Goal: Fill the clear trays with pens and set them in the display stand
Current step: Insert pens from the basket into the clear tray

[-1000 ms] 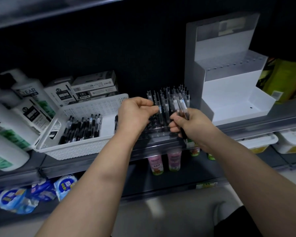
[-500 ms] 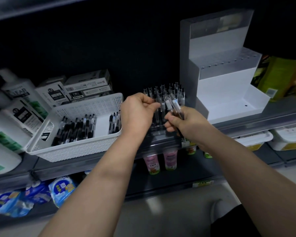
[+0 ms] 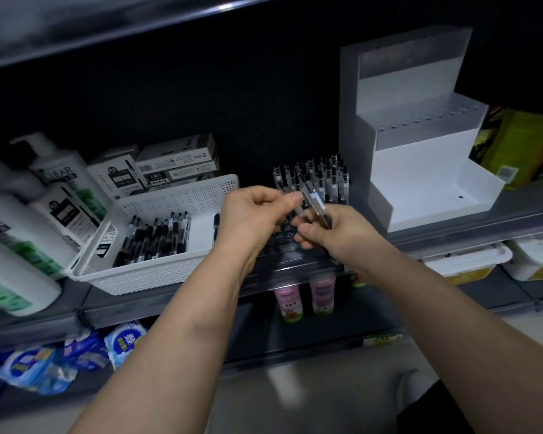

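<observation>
Several clear-barrelled black pens (image 3: 315, 208) stay bunched in the curled grip of the right hand (image 3: 342, 239); the left hand (image 3: 251, 214) has closed in and pinches one. It likely goes next into the part-filled clear plastic tray (image 3: 282, 245) just beneath the hands, with the white stepped display stand (image 3: 420, 170) waiting at two o'clock.

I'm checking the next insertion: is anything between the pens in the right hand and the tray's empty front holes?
Nothing visible does. The pens in the right hand hang over open holes of the tray; the left hand pinches their tops from the side.
</observation>
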